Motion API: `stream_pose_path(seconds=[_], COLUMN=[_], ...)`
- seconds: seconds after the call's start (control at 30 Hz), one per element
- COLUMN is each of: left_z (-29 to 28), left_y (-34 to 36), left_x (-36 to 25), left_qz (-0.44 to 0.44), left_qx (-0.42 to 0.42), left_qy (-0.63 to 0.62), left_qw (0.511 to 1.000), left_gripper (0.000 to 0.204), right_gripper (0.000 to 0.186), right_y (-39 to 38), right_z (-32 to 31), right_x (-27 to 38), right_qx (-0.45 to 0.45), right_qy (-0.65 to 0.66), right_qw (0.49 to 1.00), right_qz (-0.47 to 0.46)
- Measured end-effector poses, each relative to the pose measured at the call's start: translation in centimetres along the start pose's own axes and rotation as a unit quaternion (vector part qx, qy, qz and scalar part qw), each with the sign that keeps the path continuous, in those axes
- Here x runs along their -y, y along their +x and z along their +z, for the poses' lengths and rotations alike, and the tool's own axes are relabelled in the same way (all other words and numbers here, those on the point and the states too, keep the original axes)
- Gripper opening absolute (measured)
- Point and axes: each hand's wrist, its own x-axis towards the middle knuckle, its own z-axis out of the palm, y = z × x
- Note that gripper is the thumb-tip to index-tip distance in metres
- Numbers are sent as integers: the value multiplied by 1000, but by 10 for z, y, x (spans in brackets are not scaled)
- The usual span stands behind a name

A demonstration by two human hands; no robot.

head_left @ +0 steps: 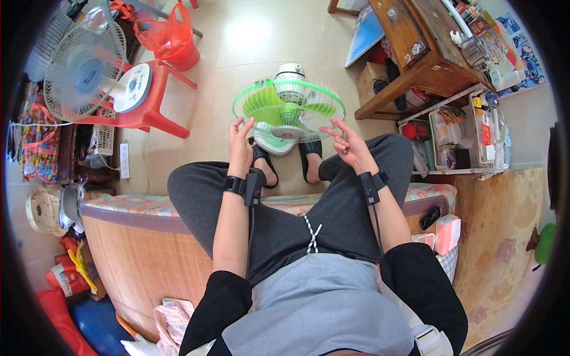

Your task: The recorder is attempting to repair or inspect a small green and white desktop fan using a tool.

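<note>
A green and white electric fan (289, 115) stands on the floor in front of me, between my slippered feet. Its round wire guard has a green rim, with lime-green blades behind. My left hand (240, 148) is at the guard's near left side, fingers raised and apart, nothing visible in them; whether the fingertips touch the wires I cannot tell. At the near right side, my right hand (354, 148) has its fingers partly curled around a small, dark, slender thing (344, 142). Two fingertips point toward the guard. The slender thing's kind is too small to make out.
A second fan (89, 77), white and blue, stands on a red plastic stool (157, 101) at the left. Behind it is a red bucket (181, 56). A wooden cabinet (415, 65) and a white rack (445, 130) stand right. A power strip (124, 160) lies left.
</note>
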Motion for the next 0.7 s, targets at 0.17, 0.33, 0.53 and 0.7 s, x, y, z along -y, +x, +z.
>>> stream_pose_path(seconds=[0.17, 0.33, 0.53, 0.7], left_z=[7, 17, 48, 88], left_y=[0, -3, -33, -51], left_x=[-3, 11, 4, -18], left_qz=[11, 90, 355, 398], left_qx=[27, 42, 16, 81], left_qy=[1, 114, 459, 619], left_qw=[1000, 989, 814, 672], left_gripper=[74, 95, 107, 95], right_gripper=[33, 29, 31, 31], right_y=[6, 2, -1, 8], right_z=[-1, 10, 19, 10], right_x=[-9, -12, -31, -40], right_qx=[8, 48, 97, 112], right_qy=[52, 98, 101, 91], right_qw=[999, 994, 988, 983], right_qz=[15, 31, 58, 109])
